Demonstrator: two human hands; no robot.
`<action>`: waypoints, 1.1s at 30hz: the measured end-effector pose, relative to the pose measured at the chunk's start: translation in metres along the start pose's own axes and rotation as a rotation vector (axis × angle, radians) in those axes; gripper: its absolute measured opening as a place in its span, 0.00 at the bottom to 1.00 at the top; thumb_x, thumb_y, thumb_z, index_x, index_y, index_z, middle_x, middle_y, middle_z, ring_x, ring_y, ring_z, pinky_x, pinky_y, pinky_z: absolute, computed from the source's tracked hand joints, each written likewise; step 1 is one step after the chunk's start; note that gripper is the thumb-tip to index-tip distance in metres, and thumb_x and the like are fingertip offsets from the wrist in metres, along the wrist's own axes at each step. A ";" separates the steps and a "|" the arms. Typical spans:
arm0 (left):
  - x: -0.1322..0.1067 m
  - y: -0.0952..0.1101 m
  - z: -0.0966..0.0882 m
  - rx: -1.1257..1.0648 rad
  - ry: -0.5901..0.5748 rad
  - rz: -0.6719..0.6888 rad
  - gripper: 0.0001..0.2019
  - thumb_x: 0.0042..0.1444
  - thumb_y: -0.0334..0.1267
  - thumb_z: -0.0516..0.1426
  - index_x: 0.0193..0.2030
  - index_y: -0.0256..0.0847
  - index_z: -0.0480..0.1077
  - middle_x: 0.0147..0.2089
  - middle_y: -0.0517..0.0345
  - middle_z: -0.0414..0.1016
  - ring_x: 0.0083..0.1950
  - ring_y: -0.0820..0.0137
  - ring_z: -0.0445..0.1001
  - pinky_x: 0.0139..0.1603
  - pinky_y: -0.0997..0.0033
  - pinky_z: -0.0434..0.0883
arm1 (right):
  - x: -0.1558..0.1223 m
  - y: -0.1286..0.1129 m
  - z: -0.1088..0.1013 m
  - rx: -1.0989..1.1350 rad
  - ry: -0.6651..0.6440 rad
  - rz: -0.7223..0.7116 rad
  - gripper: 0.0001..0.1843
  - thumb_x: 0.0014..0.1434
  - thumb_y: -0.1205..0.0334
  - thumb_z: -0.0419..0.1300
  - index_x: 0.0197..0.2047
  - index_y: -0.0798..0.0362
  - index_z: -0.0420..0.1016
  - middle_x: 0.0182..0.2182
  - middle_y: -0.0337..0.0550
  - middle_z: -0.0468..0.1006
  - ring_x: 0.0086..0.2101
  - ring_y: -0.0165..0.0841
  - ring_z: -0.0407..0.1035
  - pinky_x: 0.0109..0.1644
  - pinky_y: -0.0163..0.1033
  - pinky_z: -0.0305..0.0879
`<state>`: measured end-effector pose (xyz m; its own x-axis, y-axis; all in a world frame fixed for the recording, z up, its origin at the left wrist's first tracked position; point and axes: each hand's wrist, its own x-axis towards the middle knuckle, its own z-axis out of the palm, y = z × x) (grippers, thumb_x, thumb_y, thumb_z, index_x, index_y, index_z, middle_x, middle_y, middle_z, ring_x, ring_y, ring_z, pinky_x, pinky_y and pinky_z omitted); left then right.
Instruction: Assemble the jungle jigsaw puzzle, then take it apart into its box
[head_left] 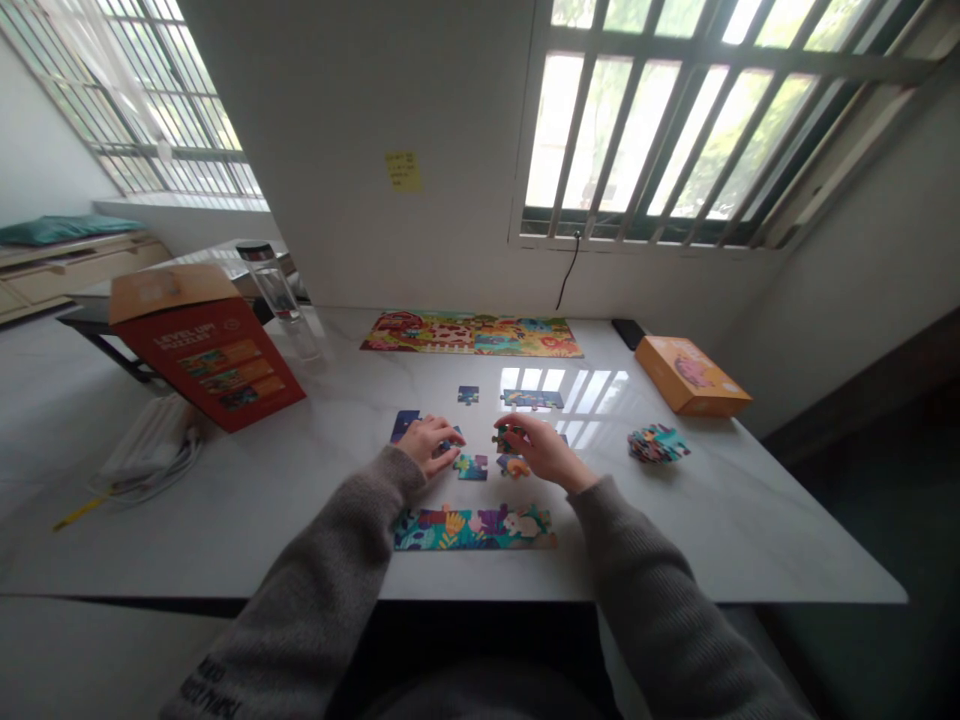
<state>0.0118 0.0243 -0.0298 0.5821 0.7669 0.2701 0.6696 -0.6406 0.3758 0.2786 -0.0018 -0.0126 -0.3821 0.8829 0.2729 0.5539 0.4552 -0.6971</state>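
My left hand (429,443) rests on the white table (300,500) with its fingers curled over a small dark puzzle piece beside a blue piece (403,424). My right hand (541,448) pinches a colourful puzzle piece (505,436) just above the table. Between and below the hands lie loose pieces, a teal one (472,466) and an orange one (512,466). A joined strip of puzzle (474,527) with leaves and flowers lies near the front edge. Further back lie a single blue piece (468,395) and a short joined group (532,400).
A finished puzzle (472,333) lies at the table's back. A pile of pieces (658,443) and an orange box (691,375) sit at the right. A red-orange box (206,345) and a clear bottle (276,285) stand at the left, with white cables (150,450) beside them.
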 end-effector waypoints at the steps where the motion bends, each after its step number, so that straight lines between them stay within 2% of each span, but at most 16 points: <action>1: 0.000 0.000 0.000 -0.002 0.003 -0.004 0.09 0.60 0.39 0.57 0.43 0.43 0.77 0.44 0.54 0.76 0.49 0.61 0.70 0.53 0.59 0.65 | -0.013 -0.002 -0.004 0.060 0.018 0.027 0.13 0.67 0.60 0.53 0.50 0.50 0.75 0.33 0.40 0.76 0.31 0.31 0.67 0.37 0.37 0.66; 5: 0.001 -0.001 0.002 -0.015 0.013 -0.022 0.08 0.59 0.37 0.57 0.40 0.42 0.78 0.43 0.53 0.76 0.48 0.61 0.71 0.53 0.59 0.65 | -0.074 -0.007 -0.012 0.095 0.068 0.139 0.17 0.65 0.54 0.55 0.55 0.49 0.74 0.30 0.39 0.75 0.28 0.31 0.65 0.33 0.36 0.64; 7: 0.001 -0.003 0.005 -0.016 0.015 -0.018 0.08 0.59 0.37 0.57 0.40 0.42 0.78 0.42 0.53 0.76 0.48 0.61 0.71 0.52 0.59 0.66 | -0.102 -0.007 -0.012 0.058 0.077 0.203 0.16 0.65 0.53 0.56 0.51 0.49 0.75 0.29 0.39 0.75 0.27 0.31 0.65 0.33 0.36 0.65; 11: 0.002 -0.006 0.007 -0.057 0.034 0.015 0.09 0.60 0.36 0.55 0.40 0.42 0.78 0.43 0.52 0.76 0.48 0.62 0.70 0.55 0.58 0.67 | -0.132 -0.005 -0.013 -0.062 0.100 0.210 0.14 0.65 0.54 0.55 0.48 0.47 0.78 0.31 0.41 0.76 0.33 0.35 0.68 0.40 0.40 0.66; 13: 0.003 -0.001 0.005 -0.087 0.035 0.020 0.10 0.60 0.34 0.55 0.40 0.41 0.79 0.42 0.52 0.75 0.48 0.62 0.70 0.55 0.59 0.68 | -0.135 -0.005 -0.013 -0.114 0.090 0.204 0.14 0.65 0.56 0.55 0.47 0.46 0.79 0.30 0.41 0.76 0.34 0.36 0.68 0.43 0.42 0.65; 15: 0.002 0.015 0.002 -0.112 0.025 0.033 0.11 0.60 0.33 0.54 0.40 0.40 0.79 0.42 0.51 0.75 0.48 0.62 0.70 0.55 0.58 0.69 | -0.136 -0.006 -0.012 -0.167 0.080 0.195 0.13 0.65 0.57 0.55 0.46 0.46 0.79 0.30 0.41 0.76 0.34 0.37 0.68 0.46 0.44 0.63; 18: -0.006 0.059 0.006 -0.159 -0.004 0.117 0.12 0.62 0.34 0.53 0.43 0.41 0.78 0.43 0.50 0.75 0.47 0.62 0.70 0.56 0.57 0.69 | -0.135 -0.007 -0.012 -0.229 0.074 0.165 0.12 0.66 0.58 0.54 0.46 0.46 0.79 0.34 0.43 0.77 0.38 0.38 0.70 0.48 0.46 0.61; 21: -0.020 0.111 0.024 -0.231 -0.036 0.260 0.13 0.64 0.35 0.51 0.49 0.42 0.76 0.45 0.49 0.74 0.50 0.62 0.70 0.55 0.59 0.72 | -0.136 -0.006 -0.013 -0.261 0.051 0.154 0.12 0.67 0.58 0.53 0.45 0.45 0.79 0.37 0.44 0.77 0.41 0.39 0.70 0.48 0.46 0.61; 24: -0.032 0.142 0.049 -0.174 -0.080 0.327 0.12 0.64 0.35 0.51 0.48 0.41 0.74 0.44 0.49 0.73 0.48 0.62 0.69 0.52 0.60 0.73 | -0.139 -0.005 -0.013 -0.307 0.047 0.166 0.11 0.67 0.58 0.54 0.45 0.44 0.78 0.37 0.44 0.75 0.42 0.40 0.70 0.48 0.47 0.60; 28: -0.038 0.149 0.064 -0.103 -0.034 0.302 0.12 0.65 0.35 0.50 0.49 0.41 0.73 0.44 0.49 0.73 0.47 0.61 0.68 0.51 0.58 0.72 | -0.142 -0.004 -0.007 -0.404 0.128 0.200 0.09 0.65 0.57 0.57 0.43 0.43 0.78 0.38 0.45 0.74 0.42 0.41 0.69 0.48 0.47 0.59; 33: -0.039 0.147 0.059 -0.091 -0.042 0.325 0.13 0.63 0.36 0.52 0.53 0.42 0.71 0.46 0.49 0.73 0.48 0.60 0.67 0.51 0.57 0.71 | -0.145 -0.007 0.001 -0.492 0.225 0.206 0.07 0.63 0.57 0.58 0.43 0.46 0.76 0.39 0.46 0.74 0.42 0.43 0.69 0.46 0.47 0.59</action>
<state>0.1143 -0.1021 -0.0373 0.7778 0.5201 0.3529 0.4035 -0.8437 0.3542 0.3291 -0.1332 -0.0482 -0.0929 0.9373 0.3358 0.8994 0.2237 -0.3756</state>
